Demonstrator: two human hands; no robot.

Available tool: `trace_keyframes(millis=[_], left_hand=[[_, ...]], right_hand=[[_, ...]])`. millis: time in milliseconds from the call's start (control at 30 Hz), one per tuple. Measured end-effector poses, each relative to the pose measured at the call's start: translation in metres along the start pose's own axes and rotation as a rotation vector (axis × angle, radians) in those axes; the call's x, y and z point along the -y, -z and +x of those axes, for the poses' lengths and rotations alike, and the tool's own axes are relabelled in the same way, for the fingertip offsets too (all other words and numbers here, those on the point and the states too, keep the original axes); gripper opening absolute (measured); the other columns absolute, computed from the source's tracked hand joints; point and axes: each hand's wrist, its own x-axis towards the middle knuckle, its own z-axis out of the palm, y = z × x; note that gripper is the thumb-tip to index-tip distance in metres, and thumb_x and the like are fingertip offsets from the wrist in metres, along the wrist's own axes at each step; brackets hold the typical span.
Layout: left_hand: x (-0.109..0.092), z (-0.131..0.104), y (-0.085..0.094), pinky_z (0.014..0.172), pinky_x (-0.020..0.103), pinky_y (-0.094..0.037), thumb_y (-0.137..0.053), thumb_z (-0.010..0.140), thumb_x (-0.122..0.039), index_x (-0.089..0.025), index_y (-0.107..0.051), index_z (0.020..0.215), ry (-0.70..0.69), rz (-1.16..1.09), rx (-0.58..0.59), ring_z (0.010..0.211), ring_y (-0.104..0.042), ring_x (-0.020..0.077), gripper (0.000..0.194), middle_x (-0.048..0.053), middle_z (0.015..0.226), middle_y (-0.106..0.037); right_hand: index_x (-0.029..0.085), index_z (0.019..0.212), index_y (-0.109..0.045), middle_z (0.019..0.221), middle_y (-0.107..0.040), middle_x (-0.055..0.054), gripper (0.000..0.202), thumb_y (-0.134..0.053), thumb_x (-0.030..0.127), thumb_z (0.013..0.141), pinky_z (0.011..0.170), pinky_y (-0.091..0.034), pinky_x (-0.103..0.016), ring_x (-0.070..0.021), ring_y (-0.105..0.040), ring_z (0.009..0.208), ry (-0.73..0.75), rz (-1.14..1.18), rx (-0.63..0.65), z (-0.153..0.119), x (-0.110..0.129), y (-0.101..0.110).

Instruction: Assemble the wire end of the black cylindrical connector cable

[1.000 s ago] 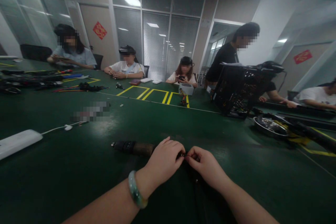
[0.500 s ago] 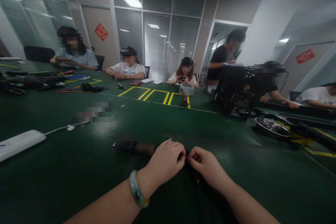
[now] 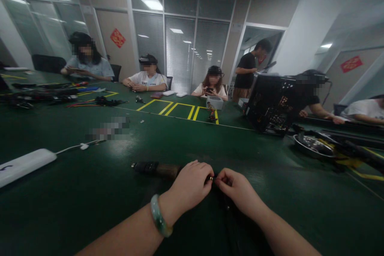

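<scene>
My left hand, with a green bangle at its wrist, is closed, thumb and forefinger pinched together. A tiny gold-coloured glint shows at its fingertips; what it belongs to is too small to make out. My right hand is just to the right, also in a pinch, its fingertips almost meeting the left ones. Whatever it pinches is hidden. A dark cylindrical tool with a metal tip, like an electric screwdriver, lies behind my left hand, which covers its right end. Below my hands a dark strip runs towards me.
A white power strip with a cord lies left on the green table. Cables and dark parts are heaped far left. At right stand a black computer case and a metal bowl. Several people sit around the table.
A small gold glint now shows between my fingertips. My hands stay almost in place, still pinched. The standing person at the back is more upright. The view has shifted slightly.
</scene>
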Motion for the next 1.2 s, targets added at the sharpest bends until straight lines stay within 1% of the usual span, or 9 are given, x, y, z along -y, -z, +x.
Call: trace_keyframes(millis=[67,167,300,467,733,933,1067,1200], left_hand=[[-0.0007,-0.0001,0.0008,0.090,0.038,-0.042,-0.057,0.083,-0.015,-0.020,-0.057,0.094,-0.006,-0.005,-0.002,0.090,-0.056,0.0204,0.012,0.001,0.094,-0.062],[-0.0008,-0.0003,0.0012,0.088,0.038,-0.042,-0.056,0.083,-0.015,-0.021,-0.057,0.091,-0.009,0.005,0.007,0.089,-0.055,0.0202,0.009,0.000,0.091,-0.061],[0.0005,-0.0004,0.0004,0.091,0.039,-0.041,-0.058,0.083,-0.017,-0.021,-0.057,0.090,0.003,-0.012,0.015,0.088,-0.055,0.0200,0.008,0.000,0.090,-0.061],[0.0019,-0.0007,-0.0014,0.096,0.041,-0.039,-0.057,0.081,-0.012,-0.021,-0.057,0.089,0.013,-0.022,0.012,0.089,-0.056,0.0184,0.012,-0.001,0.090,-0.062],[0.0011,-0.0003,0.0005,0.101,0.044,-0.037,-0.055,0.082,-0.015,-0.020,-0.059,0.089,0.025,-0.028,0.001,0.091,-0.057,0.0199,0.010,0.001,0.092,-0.063],[0.0026,0.0007,-0.0021,0.100,0.041,-0.037,-0.057,0.081,-0.014,-0.022,-0.058,0.095,0.014,-0.022,0.005,0.092,-0.057,0.0189,0.016,-0.001,0.095,-0.063],[0.0034,0.0007,-0.0038,0.099,0.041,-0.038,-0.056,0.081,-0.012,-0.021,-0.057,0.089,0.026,-0.006,-0.003,0.088,-0.057,0.0182,0.012,-0.001,0.090,-0.062],[0.0034,-0.0001,-0.0030,0.100,0.042,-0.037,-0.056,0.082,-0.014,-0.020,-0.058,0.089,0.018,-0.018,-0.014,0.091,-0.057,0.0193,0.010,0.001,0.093,-0.063]], right_hand=[[0.019,0.080,-0.059,0.071,-0.061,0.003,0.010,-0.057,0.026,0.086,0.058,-0.039,-0.020,-0.0127,-0.056,0.066,0.002,0.007,-0.001,0.0012,-0.0018,-0.0004],[0.019,0.081,-0.060,0.073,-0.062,0.002,0.009,-0.057,0.026,0.086,0.058,-0.040,-0.020,-0.0132,-0.056,0.067,0.002,0.019,0.005,0.0020,-0.0030,-0.0008],[0.019,0.081,-0.061,0.073,-0.063,0.002,0.010,-0.057,0.027,0.086,0.058,-0.040,-0.020,-0.0135,-0.057,0.067,-0.010,0.022,0.011,0.0012,-0.0010,-0.0005],[0.019,0.081,-0.061,0.073,-0.063,0.002,0.011,-0.058,0.028,0.086,0.058,-0.040,-0.021,-0.0135,-0.057,0.067,-0.020,0.022,0.021,0.0012,0.0003,-0.0001],[0.019,0.083,-0.063,0.075,-0.064,0.001,0.012,-0.058,0.029,0.087,0.058,-0.041,-0.021,-0.0141,-0.058,0.069,-0.018,0.046,0.022,0.0024,-0.0027,-0.0014],[0.019,0.081,-0.062,0.073,-0.062,0.002,0.009,-0.058,0.025,0.086,0.059,-0.039,-0.021,-0.0133,-0.057,0.068,0.018,-0.008,0.005,0.0024,-0.0025,-0.0021],[0.019,0.082,-0.062,0.073,-0.062,0.002,0.008,-0.057,0.025,0.086,0.059,-0.039,-0.021,-0.0131,-0.058,0.068,0.020,-0.006,0.008,0.0022,-0.0029,-0.0021],[0.019,0.082,-0.062,0.074,-0.063,0.002,0.009,-0.057,0.025,0.086,0.059,-0.039,-0.021,-0.0133,-0.058,0.068,0.020,0.000,0.006,0.0019,-0.0016,-0.0019]])
